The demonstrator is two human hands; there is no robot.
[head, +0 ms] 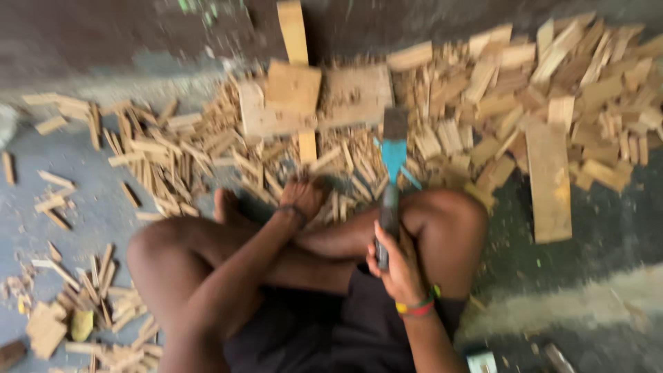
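Observation:
I sit cross-legged on the floor. My right hand grips the handle of a hatchet-like chopping tool with a blue head, raised upright over my knee. My left hand reaches forward and down into a heap of thin split wood sticks; its fingers are blurred and I cannot tell whether they hold a stick. A flat wooden block lies beyond the left hand, with a narrow slat standing over it.
Cut wooden offcuts and short planks are piled across the back and right. A long plank lies at the right. Scattered sticks lie on the grey floor at the left. A dark wall runs behind.

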